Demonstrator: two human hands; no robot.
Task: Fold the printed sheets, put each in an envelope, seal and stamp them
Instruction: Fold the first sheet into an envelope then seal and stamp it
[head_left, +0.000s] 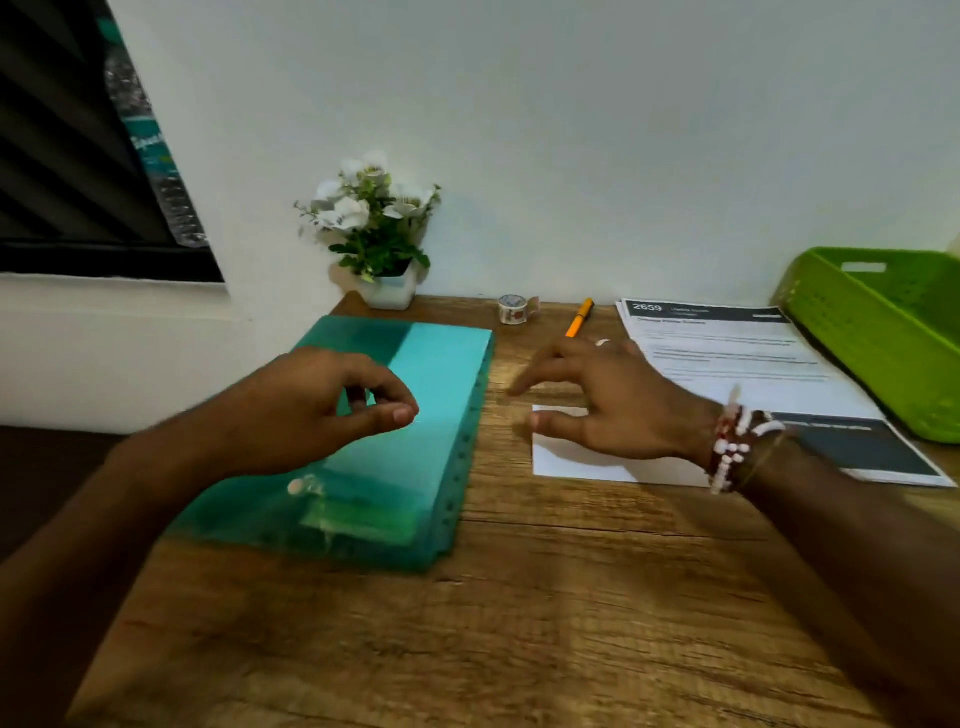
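On the desk (519, 623), centre-right: a white paper (582, 462), flat and crisp-edged; envelope or folded sheet, can't tell. Right hand (613, 410) is low over it, fingers spread straight, gripping nothing, thumb apparently at its left edge. Left hand (332, 410) hovers over the folder (441, 374), fingers loosely curled, nothing visible in it. Sheets (737, 358) lie just right of the paper, flat and unfolded, with dark printed bands. My read: early, at the fold/insert step, nothing sealed in view. Next move likely needs one hand pinning the paper and the other lifting an edge. Thin stock on grainy wood, so it's hard to pick up flat. Folder is slick teal plastic. Small printed roll (512, 309) sits by the wall.
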